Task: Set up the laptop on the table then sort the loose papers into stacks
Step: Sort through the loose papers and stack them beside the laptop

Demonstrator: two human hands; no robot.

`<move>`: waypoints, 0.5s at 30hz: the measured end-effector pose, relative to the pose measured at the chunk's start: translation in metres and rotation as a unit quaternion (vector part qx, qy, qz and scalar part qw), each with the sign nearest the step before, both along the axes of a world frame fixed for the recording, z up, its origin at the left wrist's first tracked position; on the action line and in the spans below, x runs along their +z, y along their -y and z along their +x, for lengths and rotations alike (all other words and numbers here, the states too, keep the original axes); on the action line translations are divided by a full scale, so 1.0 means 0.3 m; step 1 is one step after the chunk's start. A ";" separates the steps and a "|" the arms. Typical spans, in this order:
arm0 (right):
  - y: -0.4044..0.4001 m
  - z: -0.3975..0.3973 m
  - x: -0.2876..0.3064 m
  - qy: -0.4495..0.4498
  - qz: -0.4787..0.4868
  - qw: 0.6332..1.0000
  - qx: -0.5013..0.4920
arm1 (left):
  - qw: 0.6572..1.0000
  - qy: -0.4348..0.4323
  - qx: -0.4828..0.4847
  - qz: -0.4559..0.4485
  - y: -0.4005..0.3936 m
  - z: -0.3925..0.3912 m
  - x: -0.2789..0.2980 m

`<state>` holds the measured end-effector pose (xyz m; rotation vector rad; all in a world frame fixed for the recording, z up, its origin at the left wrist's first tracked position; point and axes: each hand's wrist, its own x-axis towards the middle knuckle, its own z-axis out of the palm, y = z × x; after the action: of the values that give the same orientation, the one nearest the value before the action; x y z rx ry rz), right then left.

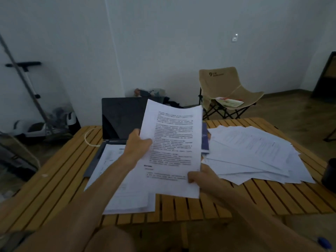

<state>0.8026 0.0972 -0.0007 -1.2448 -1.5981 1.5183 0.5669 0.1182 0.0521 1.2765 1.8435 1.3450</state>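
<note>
Gripping a printed sheet (pixel 174 148) from both sides, the person holds it raised and tilted above the slatted wooden table (pixel 60 171). The left hand (pixel 138 146) pinches the sheet's left edge, thumb on the printed face and fingers curled behind. The right hand (pixel 201 179) clasps the lower right corner, thumb on top and the other fingers hidden under the paper.

The laptop (pixel 121 120) stands open at the far side of the table, its dark screen upright and facing the person; the raised sheet covers the screen's right part. A neat stack (pixel 127 195) of papers lies over the laptop's keyboard area and reaches toward the near table edge, partly under the left forearm and the held sheet. To the right, a loose pile (pixel 254 151) of white papers is fanned out unevenly on the slats, its sheets overlapping at different angles. Something bluish (pixel 204 137) shows between the held sheet and the loose pile; what it is I cannot tell. A white cable (pixel 89 139) loops on the table just left of the laptop. A dark cup (pixel 330 173) sits at the table's right edge, near the loose pile.

Beyond the table a beige folding chair (pixel 223 90) stands by the wall with printed matter on its seat
</note>
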 end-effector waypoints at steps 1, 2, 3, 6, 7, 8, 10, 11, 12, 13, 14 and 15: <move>0.014 -0.062 0.011 0.010 -0.023 0.999 0.039 | 0.999 -0.031 0.014 -0.025 0.015 -0.068 -0.009; 0.028 -0.123 0.021 0.020 -0.043 0.996 0.075 | 0.997 -0.052 0.026 -0.044 0.036 -0.133 -0.017; 0.038 -0.181 0.028 0.034 -0.051 0.993 0.101 | 0.995 -0.065 0.037 -0.062 0.060 -0.192 -0.027; 0.044 -0.324 0.020 0.095 -0.028 0.984 0.149 | 0.993 -0.073 0.047 -0.080 0.140 -0.332 -0.058; 0.039 -0.360 0.009 0.112 -0.020 0.980 0.162 | 0.991 -0.088 0.057 -0.078 0.157 -0.369 -0.072; 0.033 -0.391 0.000 0.126 -0.021 0.977 0.169 | 0.988 -0.113 0.073 -0.072 0.167 -0.405 -0.088; 0.029 -0.438 -0.025 0.159 -0.026 0.970 0.183 | 0.983 -0.150 0.074 -0.074 0.180 -0.443 -0.111; 0.025 -0.456 -0.043 0.179 -0.026 0.965 0.187 | 0.983 -0.154 0.058 -0.087 0.182 -0.446 -0.124; 0.025 -0.467 -0.061 0.200 -0.022 0.961 0.190 | 0.982 -0.154 0.046 -0.099 0.180 -0.455 -0.143; 0.025 -0.477 -0.078 0.218 -0.013 0.957 0.192 | 0.980 -0.154 0.046 -0.115 0.170 -0.467 -0.172; 0.024 -0.483 -0.096 0.230 -0.002 0.955 0.189 | 0.977 -0.163 0.062 -0.122 0.164 -0.475 -0.201; 0.022 -0.485 -0.109 0.240 0.008 0.953 0.185 | 0.970 -0.186 0.084 -0.135 0.160 -0.481 -0.225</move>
<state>0.6570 0.0907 -0.0333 -1.4411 -2.2608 1.4811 0.4226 0.0702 -0.0155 1.3144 2.3451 0.9329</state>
